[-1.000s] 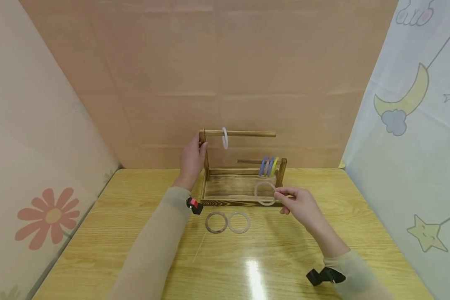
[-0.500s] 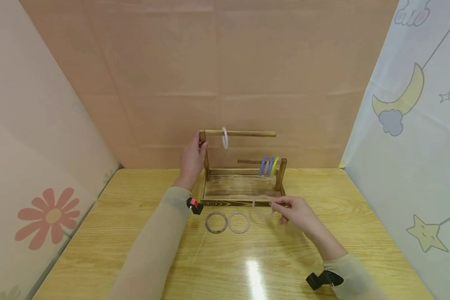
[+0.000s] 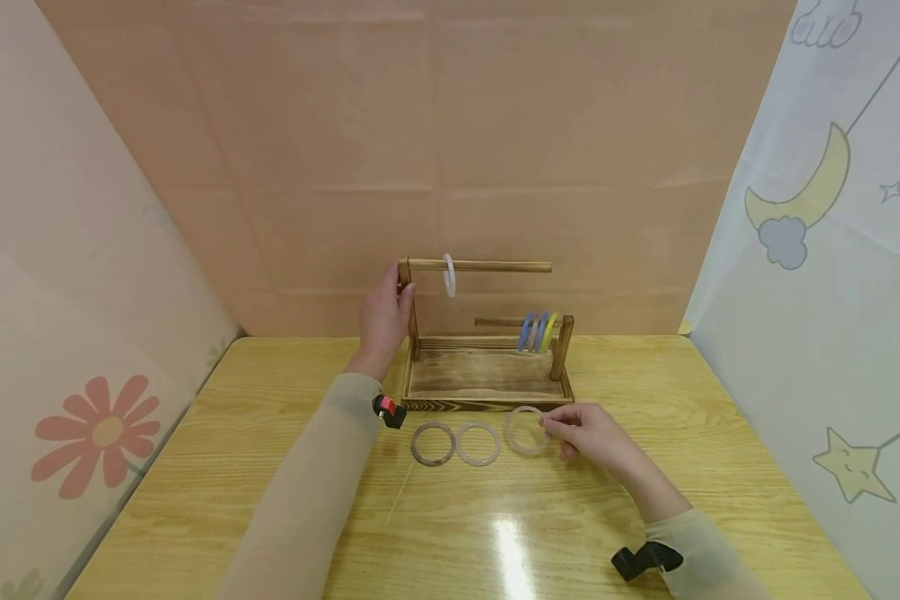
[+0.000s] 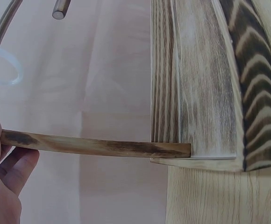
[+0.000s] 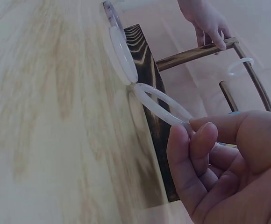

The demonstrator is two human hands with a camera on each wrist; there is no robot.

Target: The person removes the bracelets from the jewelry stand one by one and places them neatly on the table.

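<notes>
Pinching a pale translucent ring (image 3: 526,430) that lies on the table (image 3: 645,467) just before the wooden rack (image 3: 487,392), the right hand (image 3: 592,433) works beside two more rings (image 3: 455,444), while the left hand (image 3: 384,321) grips the rack's tall post (image 3: 408,308).

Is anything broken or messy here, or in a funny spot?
Nothing looks broken or spilled. The wooden rack stands straight on the table, held by the left hand. One white ring hangs alone on the top bar. Two rings lie neatly in front, and the right hand pinches a third ring beside them.
</notes>
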